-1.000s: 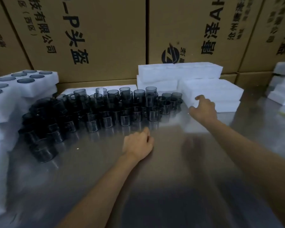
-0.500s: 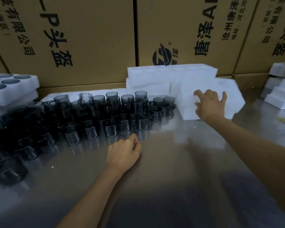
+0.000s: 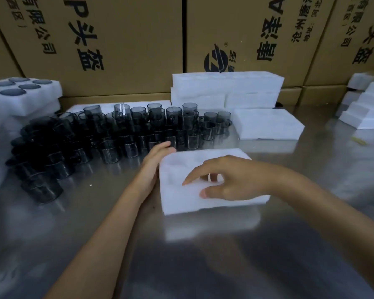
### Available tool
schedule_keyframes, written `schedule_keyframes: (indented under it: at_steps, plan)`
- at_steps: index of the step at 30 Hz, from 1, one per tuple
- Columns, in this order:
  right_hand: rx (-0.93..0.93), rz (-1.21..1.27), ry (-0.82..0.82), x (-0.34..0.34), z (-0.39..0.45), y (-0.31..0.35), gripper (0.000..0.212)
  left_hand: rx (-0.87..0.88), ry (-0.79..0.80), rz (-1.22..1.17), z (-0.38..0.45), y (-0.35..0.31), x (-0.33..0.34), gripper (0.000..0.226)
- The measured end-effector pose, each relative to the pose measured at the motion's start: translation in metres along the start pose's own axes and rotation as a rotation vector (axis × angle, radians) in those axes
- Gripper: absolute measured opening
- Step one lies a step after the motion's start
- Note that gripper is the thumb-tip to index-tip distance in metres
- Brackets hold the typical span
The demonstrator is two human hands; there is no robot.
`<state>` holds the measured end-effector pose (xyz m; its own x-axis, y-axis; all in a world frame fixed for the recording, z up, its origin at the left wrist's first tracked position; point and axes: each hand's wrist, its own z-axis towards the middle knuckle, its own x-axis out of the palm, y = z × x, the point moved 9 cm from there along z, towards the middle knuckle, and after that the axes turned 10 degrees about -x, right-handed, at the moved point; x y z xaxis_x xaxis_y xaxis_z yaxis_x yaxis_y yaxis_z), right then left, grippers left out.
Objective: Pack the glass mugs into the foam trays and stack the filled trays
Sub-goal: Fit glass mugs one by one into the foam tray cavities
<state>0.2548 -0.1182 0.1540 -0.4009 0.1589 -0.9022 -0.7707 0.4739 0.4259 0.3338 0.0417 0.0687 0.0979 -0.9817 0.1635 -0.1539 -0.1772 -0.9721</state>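
Right at the near middle of the steel tabletop (image 3: 203, 266) sits an empty foam tray (image 3: 181, 199), and both hands are on it. The right hand (image 3: 231, 182) lies across the tray's top, thumb and fingers (image 3: 194, 179) curled over its near side in what looks like a light hold. The left hand (image 3: 156, 160) presses flat along the tray's left edge, fingers straight, steadying it. This reads as the set-up step: a fresh tray being squared into place before any mug goes in. The next move would call for letting go of the foam, reaching for the closest mug and lowering it upright into a pocket.

Just beyond the tray, the smoky glass mugs (image 3: 117, 134) crowd the tabletop's left and middle, packed tight and partly stacked, the nearest ones just beside the left fingertips. Towards the right, another empty foam tray (image 3: 268, 124) lies flat. At the far edge, a stack of empty trays (image 3: 227, 89) rises against the cardboard cartons (image 3: 121, 39), and in the far left corner a filled tray (image 3: 24, 96) tops its own pile, mug rims showing.

Hard to read: the tray's pockets wash out white on white, so their number is unclear. The foam at the left and right edges is cut off, and the darkest mugs on the left blur together.
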Motion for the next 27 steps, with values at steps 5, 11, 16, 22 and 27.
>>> schedule_keyframes:
  at_steps: [5, 11, 16, 22, 27]
  plan:
    - [-0.045, 0.288, -0.270, -0.035, 0.031, -0.005, 0.018, -0.010, 0.102, 0.135, -0.009, 0.004, -0.004, 0.032]
    - [0.295, 0.156, -0.612, -0.079, 0.099, -0.117, 0.049, -0.060, 0.167, 0.122, 0.001, 0.004, -0.015, 0.032]
    - [0.397, 0.027, -0.604, -0.074, 0.146, -0.162, 0.061, -0.064, 0.224, 0.166, 0.004, 0.005, -0.020, 0.034]
    - [0.387, 0.061, -0.801, -0.071, 0.143, -0.166, 0.017, -0.040, 0.195, 0.170, 0.000, 0.005, -0.020, 0.024]
    - [0.230, 0.120, -0.970, -0.071, 0.097, -0.117, 0.017, -0.033, 0.088, -0.027, -0.002, 0.000, -0.027, 0.020]
